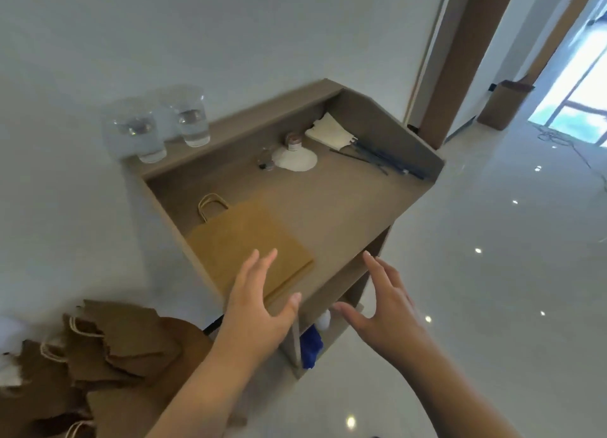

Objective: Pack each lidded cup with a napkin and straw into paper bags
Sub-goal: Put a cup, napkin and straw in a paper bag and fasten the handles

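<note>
Cups (pixel 164 127) behind bag (pixel 249 243)

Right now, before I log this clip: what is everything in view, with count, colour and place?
desk: one, grey-brown, centre of view
cups: two, clear, holding water, on the desk's back ledge, left
flat paper bag: one visible, tan, on the desk, front left
napkins: a stack, cream, back right corner
straws: a bundle, dark blue, along the right wall
round disc: one, white, back centre
piled paper bags: several, brown, beside the desk, lower left
blue item: one, blue, lower shelf
left hand: one, open, over the flat bag's near edge
right hand: one, open, off the desk's near right corner
</note>
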A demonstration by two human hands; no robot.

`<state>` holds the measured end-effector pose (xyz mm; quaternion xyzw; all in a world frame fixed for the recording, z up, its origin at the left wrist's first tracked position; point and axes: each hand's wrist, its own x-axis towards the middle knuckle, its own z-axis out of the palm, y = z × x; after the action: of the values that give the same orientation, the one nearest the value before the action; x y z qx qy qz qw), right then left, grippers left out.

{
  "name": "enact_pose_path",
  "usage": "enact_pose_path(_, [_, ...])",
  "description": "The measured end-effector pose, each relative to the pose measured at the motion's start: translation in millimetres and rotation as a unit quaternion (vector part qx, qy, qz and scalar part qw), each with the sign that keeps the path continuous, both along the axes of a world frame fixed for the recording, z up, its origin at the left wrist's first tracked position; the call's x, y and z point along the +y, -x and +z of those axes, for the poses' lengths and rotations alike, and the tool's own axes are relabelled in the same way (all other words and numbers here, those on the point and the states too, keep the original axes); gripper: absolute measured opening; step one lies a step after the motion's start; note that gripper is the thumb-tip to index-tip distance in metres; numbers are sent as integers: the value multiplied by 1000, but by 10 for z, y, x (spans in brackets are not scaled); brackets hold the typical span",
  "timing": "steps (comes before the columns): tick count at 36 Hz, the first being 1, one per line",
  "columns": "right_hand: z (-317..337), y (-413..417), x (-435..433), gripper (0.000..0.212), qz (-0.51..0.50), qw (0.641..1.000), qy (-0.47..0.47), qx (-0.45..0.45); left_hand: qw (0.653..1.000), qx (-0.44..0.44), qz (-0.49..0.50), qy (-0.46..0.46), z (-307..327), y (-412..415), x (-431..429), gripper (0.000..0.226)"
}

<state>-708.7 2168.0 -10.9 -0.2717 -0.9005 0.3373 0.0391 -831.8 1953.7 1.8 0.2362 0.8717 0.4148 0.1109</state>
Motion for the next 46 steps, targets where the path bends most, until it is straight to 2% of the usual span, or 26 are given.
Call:
enact_pose_path(6, [28,61,835,107,48,999,-5,-26,995,8,66,73,-123,70,607,88])
enact_pose_path(12, [5,542,1156,98,124,992,-18,-17,977,5,133,164,-107,175,757,95])
enact_pose_path(18, [-166,1357,1206,86,190,981,-28,-41,952,-24,118,282,-255,520,687,115])
enact_pose_path(23, [-449,1914,1203,77,222,968,-27,-115,951,-49,88,293,-427,885,632,128])
enact_pose_path(26, [-646,2118,1195,54,201,969,-54,-132,945,-106,65,302,-529,1000,672,134])
enact_pose_path(28, [-759,2180,1196,37,191,972,-98,-95,943,-119,55,305,-628,1024,662,135])
enact_pose_path(31, [-903,2237,1201,24,187,967,-172,-32,945,-95,66,306,-736,1038,603,134])
enact_pose_path(33, [-969,2243,1204,17,179,968,-175,-12,949,-89,75,294,-755,1028,574,129])
enact_pose_path(36, [-999,2240,1220,13,172,971,-166,11,954,-91,102,267,-730,1011,546,120])
enact_pose_path(39, [-1014,2248,1272,17,171,975,-134,40,955,-95,113,256,-691,1006,532,115])
enact_pose_path(46, [-1019,2248,1270,16,179,975,-126,33,956,-100,128,243,-691,1014,533,118])
